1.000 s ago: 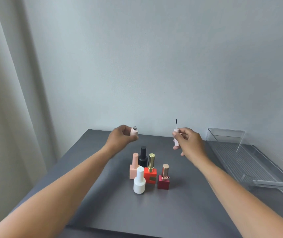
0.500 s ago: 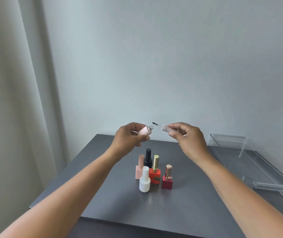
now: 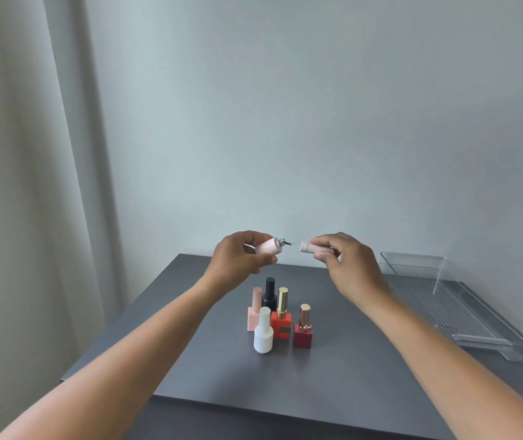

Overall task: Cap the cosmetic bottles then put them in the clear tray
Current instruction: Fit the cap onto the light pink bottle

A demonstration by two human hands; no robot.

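My left hand (image 3: pixel 238 258) grips a pale pink bottle (image 3: pixel 268 246) held sideways, its open threaded neck pointing right. My right hand (image 3: pixel 345 265) holds the matching pale pink cap (image 3: pixel 314 247), also sideways, and the thin brush on it reaches into the bottle's neck. Both hover above the dark grey table (image 3: pixel 333 376). Below them stand several capped bottles: a pink one (image 3: pixel 254 312), a black one (image 3: pixel 269 293), a white one (image 3: pixel 263 331), an orange-red one with a gold cap (image 3: pixel 281 315) and a dark red one with a rose-gold cap (image 3: pixel 303 328). The clear tray (image 3: pixel 463 312) lies at the right.
The tray has a ribbed floor and reaches close to the table's right edge. A grey wall stands right behind the table, and a pale curtain (image 3: pixel 31 185) hangs at the left. The table's front edge runs just below my forearms.
Both hands rose and came together. The bottle and cap tipped from upright to sideways, and the brush tip has gone from beside the neck into it.
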